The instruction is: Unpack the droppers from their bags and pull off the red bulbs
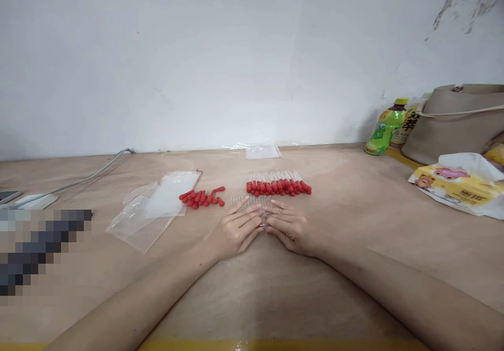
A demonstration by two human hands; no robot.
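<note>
At the centre of the frame, a person's left hand [238, 228] and right hand [290, 227] meet over clear tubes [237, 201] on a wooden desk [260, 298], fingers bent and hiding most of them; how firmly each grip closes cannot be told. Just beyond lies a row of red-tipped droppers [279, 187]. Left of centre, loose red bulbs [201, 198] sit by plastic bags [167, 196]. A cable [98, 173] crosses far left; a green bottle [388, 130], beige bag [452, 130] and yellow packet [459, 188] stand well apart, right.
</note>
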